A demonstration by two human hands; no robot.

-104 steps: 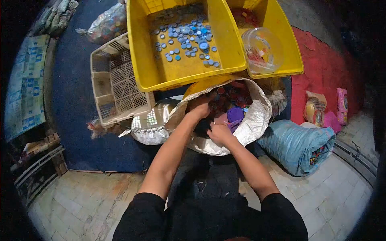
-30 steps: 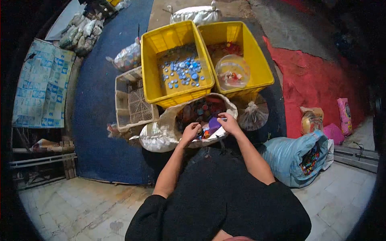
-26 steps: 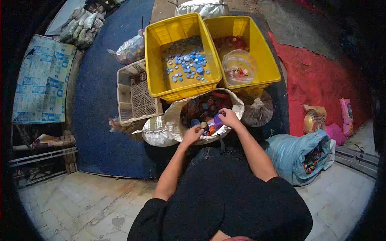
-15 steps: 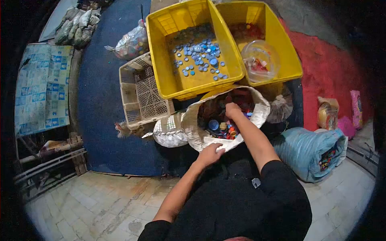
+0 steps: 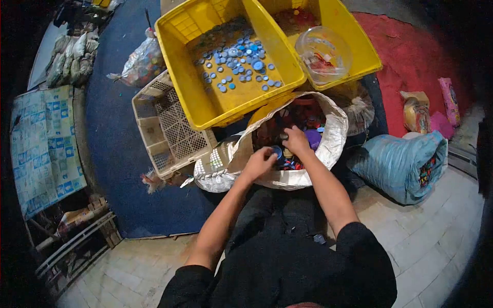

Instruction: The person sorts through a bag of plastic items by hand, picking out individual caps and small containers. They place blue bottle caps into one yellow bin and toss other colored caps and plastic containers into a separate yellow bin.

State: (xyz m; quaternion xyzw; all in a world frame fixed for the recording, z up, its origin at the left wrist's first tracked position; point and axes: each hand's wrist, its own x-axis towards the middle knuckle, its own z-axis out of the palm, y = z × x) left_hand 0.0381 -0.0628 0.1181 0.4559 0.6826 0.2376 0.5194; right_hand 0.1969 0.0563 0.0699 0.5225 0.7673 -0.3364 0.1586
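A white woven sack (image 5: 336,141) stands open in front of me, holding many loose plastic bottle caps in mixed colours. My left hand (image 5: 260,164) reaches over its near left rim, fingers curled at the edge of a large blue bottle cap (image 5: 278,152). Just right of it, inside the sack, my right hand (image 5: 298,142) pinches a small dark, greyish bottle cap (image 5: 284,136) between thumb and fingers. A purple piece (image 5: 313,138) lies among the caps beside my right hand. Shadow hides the far inside of the sack.
Beyond the sack stand a yellow tub (image 5: 177,66) with blue caps and a second yellow tub (image 5: 359,46) carrying a clear round container (image 5: 323,54). To the left sits a white plastic crate (image 5: 149,131). A blue sack (image 5: 393,167) of caps lies right.
My left hand has moved from the sack's near rim inward to the blue cap. My right hand has drawn back towards me from deeper inside, with a cap now showing. The view has shifted.
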